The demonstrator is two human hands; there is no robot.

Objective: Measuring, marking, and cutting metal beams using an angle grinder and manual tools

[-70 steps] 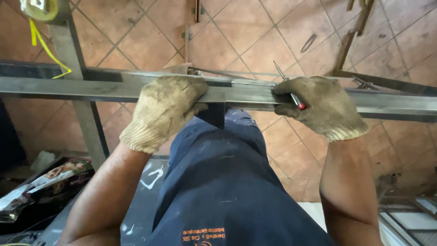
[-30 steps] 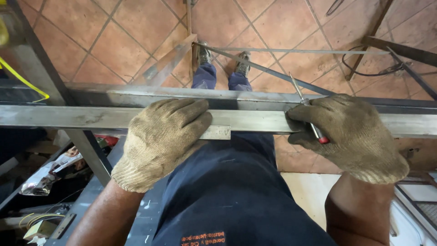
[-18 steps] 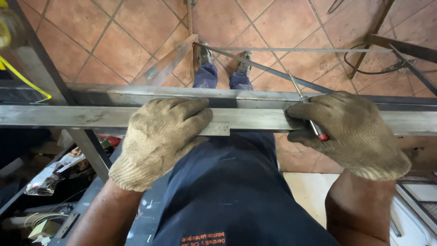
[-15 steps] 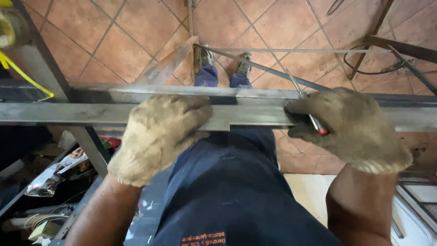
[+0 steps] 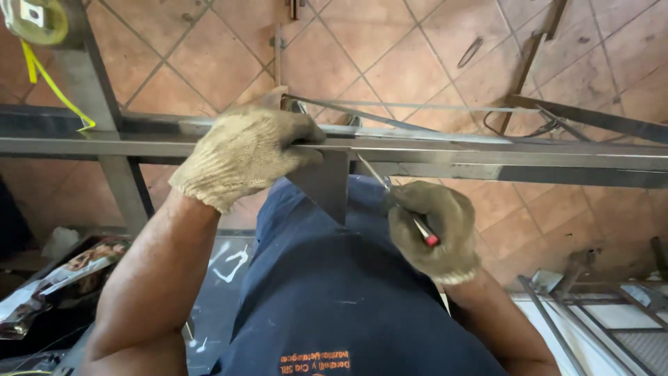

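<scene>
The left hand (image 5: 245, 154) is clamped on a grey metal square (image 5: 323, 182) against the long steel bar (image 5: 487, 154) crossing mid-frame left to right, while the right hand (image 5: 433, 230), just below-right, is closed around a thin scriber (image 5: 396, 195) whose tip points up-left toward the square's edge.

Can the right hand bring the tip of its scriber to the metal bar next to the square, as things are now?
Probably yes. The right hand holds the scriber with its tip already near the metal bar, beside the square that the left hand presses against it. Nothing lies between.
</scene>
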